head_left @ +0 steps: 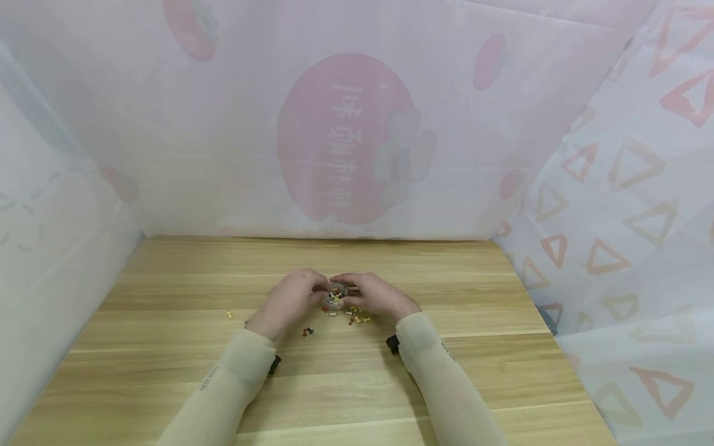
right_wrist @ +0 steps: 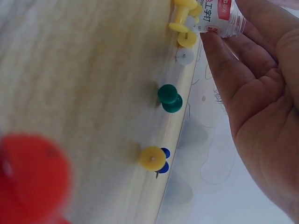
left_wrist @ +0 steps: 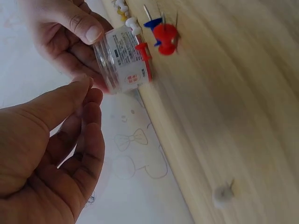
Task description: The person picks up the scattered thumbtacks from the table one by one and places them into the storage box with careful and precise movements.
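Note:
A small clear plastic jar (head_left: 335,298) with a white label stands upright on the table, several colourful push pins inside it. My right hand (head_left: 379,295) holds the jar from the right, thumb on one side and fingers on the other. At the left of the mouth is my left hand (head_left: 291,301), its thumb tip (left_wrist: 85,80) brought against the curled fingers beside the rim. No pin shows between those tips. Close around the jar's base lie loose push pins, among them a red one (left_wrist: 143,51) and a white one (left_wrist: 132,25).
More push pins lie on the wooden table (head_left: 334,390): a yellow pin (head_left: 230,314) far left, a red pin (head_left: 304,333) beside a blue pin (head_left: 310,331) nearer me, and a green pin (right_wrist: 169,98) by the right hand. A printed cloth (head_left: 223,155) hangs behind the table.

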A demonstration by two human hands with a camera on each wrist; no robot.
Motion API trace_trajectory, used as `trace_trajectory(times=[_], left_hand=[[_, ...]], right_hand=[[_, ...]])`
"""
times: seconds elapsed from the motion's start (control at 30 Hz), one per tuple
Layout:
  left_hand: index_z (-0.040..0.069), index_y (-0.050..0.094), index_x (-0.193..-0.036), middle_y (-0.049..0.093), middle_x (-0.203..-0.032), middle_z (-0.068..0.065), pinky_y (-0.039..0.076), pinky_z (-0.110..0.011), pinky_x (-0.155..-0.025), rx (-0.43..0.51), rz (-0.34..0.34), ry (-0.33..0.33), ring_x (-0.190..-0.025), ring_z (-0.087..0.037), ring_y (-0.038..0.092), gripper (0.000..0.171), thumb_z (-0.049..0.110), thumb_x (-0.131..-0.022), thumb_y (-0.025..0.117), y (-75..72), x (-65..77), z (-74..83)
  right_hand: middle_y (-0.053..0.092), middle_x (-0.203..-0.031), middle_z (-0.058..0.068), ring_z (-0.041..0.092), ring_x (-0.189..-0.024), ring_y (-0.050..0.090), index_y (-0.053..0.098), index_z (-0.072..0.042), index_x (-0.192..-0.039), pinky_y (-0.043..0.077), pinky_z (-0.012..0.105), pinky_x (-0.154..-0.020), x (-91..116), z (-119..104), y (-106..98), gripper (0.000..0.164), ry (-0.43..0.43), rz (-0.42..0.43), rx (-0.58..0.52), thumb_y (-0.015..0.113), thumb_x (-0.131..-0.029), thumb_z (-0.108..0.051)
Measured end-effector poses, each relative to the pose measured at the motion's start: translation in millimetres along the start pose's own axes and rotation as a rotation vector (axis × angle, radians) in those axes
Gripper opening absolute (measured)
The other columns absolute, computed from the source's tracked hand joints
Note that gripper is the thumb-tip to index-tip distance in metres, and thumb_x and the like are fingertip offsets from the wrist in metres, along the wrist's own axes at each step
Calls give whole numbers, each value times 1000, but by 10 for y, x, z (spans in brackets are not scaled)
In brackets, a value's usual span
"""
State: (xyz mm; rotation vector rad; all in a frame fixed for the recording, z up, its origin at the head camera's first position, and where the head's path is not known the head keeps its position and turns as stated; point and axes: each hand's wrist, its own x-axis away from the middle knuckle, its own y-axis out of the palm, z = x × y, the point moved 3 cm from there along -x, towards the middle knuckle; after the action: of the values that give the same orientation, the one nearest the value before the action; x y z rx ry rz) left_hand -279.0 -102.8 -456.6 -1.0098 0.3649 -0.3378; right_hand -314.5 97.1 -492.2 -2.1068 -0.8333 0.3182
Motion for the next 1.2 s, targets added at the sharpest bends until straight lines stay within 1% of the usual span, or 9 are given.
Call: trace_trajectory(times=[0.1, 0.23, 0.5, 0.67, 0.8, 0.9, 1.03, 1.1, 1.2], left_hand=[[14, 79, -105, 75, -107, 1, 55, -43, -95, -17, 4, 9, -101, -19, 68, 16, 11, -90, 79, -54, 47, -46], [13, 79, -102, 74, -101, 1, 57, -41, -91, -82, -12, 26, -96, -18, 67, 11, 13, -91, 78, -122, 105, -122], [11, 80, -97, 76, -96, -1, 59, -39, -87, -169, -94, 82, -92, -19, 70, 11, 3, -91, 75, -194, 240, -232], [11, 80, -98, 77, -101, -3, 59, -39, -88, -186, -141, 65, -95, -20, 71, 15, 1, -90, 74, -195, 330, -266], [13, 78, -94, 76, -96, -1, 59, -34, -81, -205, -185, 79, -86, -16, 68, 12, 3, -89, 76, -212, 377, -296], [15, 74, -84, 68, -82, 6, 56, -28, -69, -235, -227, 148, -73, -10, 58, 13, 3, -88, 76, -234, 395, -340], [17, 69, -79, 59, -74, 9, 50, -27, -63, -276, -266, 288, -67, -7, 49, 19, 1, -87, 77, -282, 402, -407], [17, 69, -80, 59, -75, 9, 51, -27, -64, -289, -279, 317, -68, -6, 49, 20, 0, -85, 78, -308, 403, -444], [18, 70, -80, 61, -76, 9, 52, -26, -64, -299, -316, 296, -69, -6, 51, 23, -3, -83, 78, -328, 404, -498]], right_hand=[[61, -146, 1, 18, -129, 60, 49, -22, -155, 50, 34, -105, -3, -11, -2, 58, -5, 2, 6, 68, -100, -26], [62, -145, 2, 18, -127, 61, 49, -19, -155, 50, 35, -105, -8, -14, -2, 59, -12, 6, 26, 69, -100, -26], [61, -146, 1, 17, -129, 59, 49, -19, -156, 49, 33, -105, -16, -3, 1, 60, -6, 0, 40, 69, -100, -28], [61, -145, 1, 17, -128, 60, 49, -20, -156, 50, 34, -105, -20, 2, 10, 60, -4, -1, 43, 69, -100, -29], [62, -144, 1, 15, -127, 60, 48, -22, -156, 50, 34, -105, -22, 4, 15, 60, 0, -7, 46, 68, -100, -30], [62, -145, 1, 15, -127, 60, 48, -22, -156, 50, 35, -105, -20, 1, 13, 60, 4, -8, 38, 68, -100, -29], [61, -145, 2, 17, -129, 59, 48, -22, -156, 50, 35, -105, -18, -1, 8, 60, 10, -5, 26, 68, -100, -29], [61, -145, 2, 17, -129, 59, 48, -22, -156, 50, 36, -105, -16, -1, 6, 60, 11, -5, 29, 68, -100, -29], [62, -145, 1, 17, -128, 59, 48, -23, -157, 50, 36, -105, -11, 4, 6, 60, 14, -5, 35, 68, -100, -30]])
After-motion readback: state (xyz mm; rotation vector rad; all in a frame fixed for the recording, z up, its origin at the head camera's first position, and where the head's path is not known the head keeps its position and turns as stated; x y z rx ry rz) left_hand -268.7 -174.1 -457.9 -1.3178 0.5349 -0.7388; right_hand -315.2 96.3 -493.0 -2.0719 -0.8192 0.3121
